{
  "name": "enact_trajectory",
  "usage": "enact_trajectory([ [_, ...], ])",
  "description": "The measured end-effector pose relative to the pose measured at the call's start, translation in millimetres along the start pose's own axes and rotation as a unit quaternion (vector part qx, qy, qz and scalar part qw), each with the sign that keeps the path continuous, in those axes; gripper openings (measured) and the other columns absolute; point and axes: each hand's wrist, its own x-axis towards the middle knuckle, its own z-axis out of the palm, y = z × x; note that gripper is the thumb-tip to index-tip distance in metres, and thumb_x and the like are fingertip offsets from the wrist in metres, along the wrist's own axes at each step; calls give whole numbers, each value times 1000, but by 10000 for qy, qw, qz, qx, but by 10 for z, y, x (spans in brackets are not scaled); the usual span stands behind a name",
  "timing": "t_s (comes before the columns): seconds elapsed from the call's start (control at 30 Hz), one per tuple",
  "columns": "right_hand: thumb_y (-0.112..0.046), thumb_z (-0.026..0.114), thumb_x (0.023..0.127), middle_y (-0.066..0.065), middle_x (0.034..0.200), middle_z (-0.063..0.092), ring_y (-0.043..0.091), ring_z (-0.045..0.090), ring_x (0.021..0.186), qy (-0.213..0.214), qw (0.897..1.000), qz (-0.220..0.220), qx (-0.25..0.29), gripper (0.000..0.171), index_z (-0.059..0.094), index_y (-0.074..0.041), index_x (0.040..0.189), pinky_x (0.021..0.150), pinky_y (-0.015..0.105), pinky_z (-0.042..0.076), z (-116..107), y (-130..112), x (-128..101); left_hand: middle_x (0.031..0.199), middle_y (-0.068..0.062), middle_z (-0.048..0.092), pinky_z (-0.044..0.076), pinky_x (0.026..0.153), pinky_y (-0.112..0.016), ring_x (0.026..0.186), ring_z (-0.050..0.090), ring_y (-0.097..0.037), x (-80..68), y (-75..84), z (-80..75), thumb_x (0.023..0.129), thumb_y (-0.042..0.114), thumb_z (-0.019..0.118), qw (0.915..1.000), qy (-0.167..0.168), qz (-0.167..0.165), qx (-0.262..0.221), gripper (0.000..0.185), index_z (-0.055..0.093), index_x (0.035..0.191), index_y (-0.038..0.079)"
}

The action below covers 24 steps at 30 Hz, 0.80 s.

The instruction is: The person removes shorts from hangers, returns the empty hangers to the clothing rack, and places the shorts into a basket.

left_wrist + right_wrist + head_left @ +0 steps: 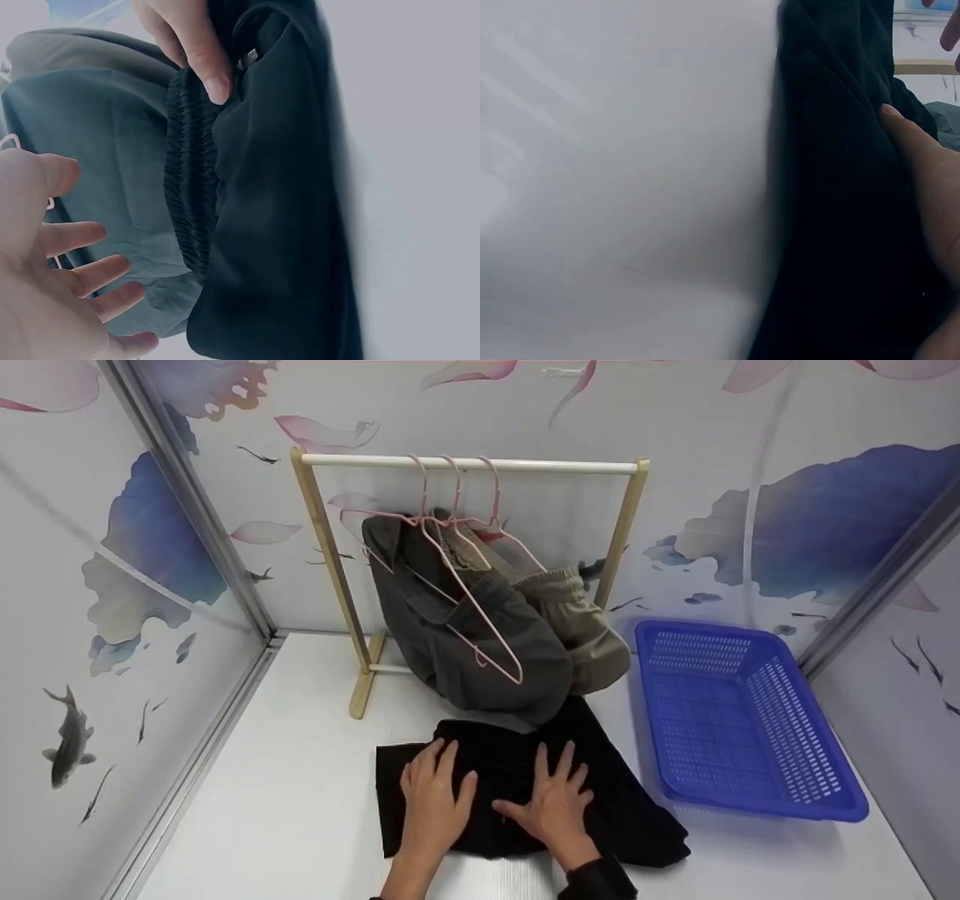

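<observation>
Black shorts point(517, 787) lie flat on the white table point(300, 780) under both the left hand point(433, 802) and right hand point(553, 804), fingers spread and pressing, gripping nothing. Sliding palms could rumple the cloth or snag the grey garment point(472, 652) overhanging it; the blue basket point(750, 720) alongside holds nothing.

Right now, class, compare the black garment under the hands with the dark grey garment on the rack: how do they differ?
The black garment lies flat on the white table, while the dark grey garment hangs from a pink hanger on the wooden rack. The black garment has the left hand and right hand pressed flat on it; no hand touches the dark grey garment. Both are dark cloth, and the grey one's lower edge overlaps the black one.
</observation>
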Motion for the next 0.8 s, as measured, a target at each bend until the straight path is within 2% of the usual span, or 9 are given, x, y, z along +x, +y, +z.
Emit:
enact_trajectory([
  [0.2, -76, 85, 63, 40, 162, 14, 68, 32, 135, -247, 9977, 280, -570, 134, 29, -2, 161, 93, 80, 40, 6, -10, 74, 141, -24, 54, 34, 105, -71, 132, 49, -42, -56, -18, 20, 100, 25, 67, 10000, -81, -20, 3, 47, 61, 137, -3],
  [0.33, -76, 84, 64, 40, 163, 12, 65, 32, 137, -548, 9946, 534, -696, 137, 24, -3, 163, 95, 78, 40, -27, 15, 149, 141, -25, 55, 34, 105, -72, 132, 50, -42, -68, -28, 23, 100, 25, 68, 10000, -65, -13, 8, 47, 61, 137, -3],
  [0.53, -66, 88, 69, 39, 161, 18, 62, 31, 138, -780, 9935, 659, -503, 134, 19, -3, 164, 94, 76, 41, -114, 111, 251, 140, -25, 55, 34, 105, -73, 131, 50, -42, -74, -48, 20, 100, 25, 68, 10000, -41, -71, 15, 47, 62, 136, -3],
  [0.67, -57, 89, 72, 36, 156, 31, 60, 34, 135, -771, 9952, 531, -283, 126, 22, -2, 163, 88, 74, 46, -166, 201, 280, 140, -24, 55, 33, 106, -72, 131, 50, -41, -84, -55, 18, 100, 24, 68, 9999, -55, -126, -11, 47, 61, 137, -4],
  [0.8, -44, 90, 77, 33, 152, 38, 61, 35, 132, -785, 9962, 368, 41, 115, 25, -1, 162, 86, 72, 49, -222, 318, 294, 139, -25, 55, 33, 106, -70, 130, 50, -42, -91, -58, 17, 99, 21, 69, 9999, -69, -147, -52, 47, 61, 137, -4],
])
